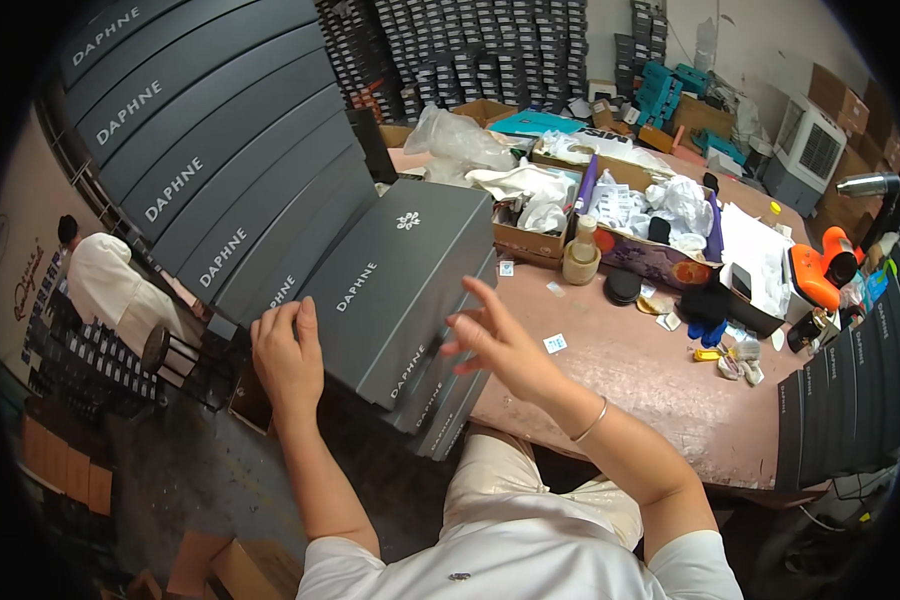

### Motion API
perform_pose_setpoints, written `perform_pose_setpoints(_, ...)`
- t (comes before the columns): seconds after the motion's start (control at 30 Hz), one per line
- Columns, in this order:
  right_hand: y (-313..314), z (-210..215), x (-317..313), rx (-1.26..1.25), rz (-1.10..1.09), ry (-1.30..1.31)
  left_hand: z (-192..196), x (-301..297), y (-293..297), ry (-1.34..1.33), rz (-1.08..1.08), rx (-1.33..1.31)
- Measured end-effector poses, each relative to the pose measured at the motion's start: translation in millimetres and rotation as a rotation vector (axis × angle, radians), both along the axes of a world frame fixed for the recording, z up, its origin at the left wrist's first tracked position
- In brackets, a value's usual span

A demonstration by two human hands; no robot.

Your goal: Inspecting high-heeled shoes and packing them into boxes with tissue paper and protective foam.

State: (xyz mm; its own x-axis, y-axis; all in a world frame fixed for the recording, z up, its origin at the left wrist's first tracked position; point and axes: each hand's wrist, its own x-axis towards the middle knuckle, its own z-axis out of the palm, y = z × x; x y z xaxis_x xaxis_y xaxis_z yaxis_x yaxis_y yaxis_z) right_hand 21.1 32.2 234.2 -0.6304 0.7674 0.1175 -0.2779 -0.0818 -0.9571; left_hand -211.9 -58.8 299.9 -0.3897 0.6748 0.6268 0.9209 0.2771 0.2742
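Observation:
A dark grey shoebox point(410, 265) with pale printing lies on top of a short pile of similar shoeboxes point(435, 415) at the table's left edge. My left hand point(288, 350) rests at its near left corner, beside the foot of a tall leaning stack of shoeboxes point(215, 130). The left fingers are bent with the thumb apart, and no clear grip shows. Just off the box's right side is my right hand point(500, 345), its fingers spread and nothing in it. A bracelet circles the right wrist.
The pinkish table point(630, 400) carries cartons of crumpled paper point(660, 215), a glue bottle point(581, 255), a round black lid point(622, 287) and an orange tape dispenser point(820, 270). More shoeboxes point(840, 400) stand at right. A person in white point(125, 285) is at far left.

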Motion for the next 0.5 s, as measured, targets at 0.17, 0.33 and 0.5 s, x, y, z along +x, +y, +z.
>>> perform_pose_setpoints(0.17, 19, 24, -20, -0.070, -0.070, -0.021, -72, -16, 5, -0.254, -0.288, 0.655)
perform_pose_setpoints(0.33, 31, 23, -44, -0.256, -0.173, -0.042, -83, 17, 9, -0.857, -0.305, 0.982)
perform_pose_setpoints(0.5, 24, 19, -43, -0.373, -0.190, 0.088, -82, -16, -4, -1.052, -0.326, 1.005)
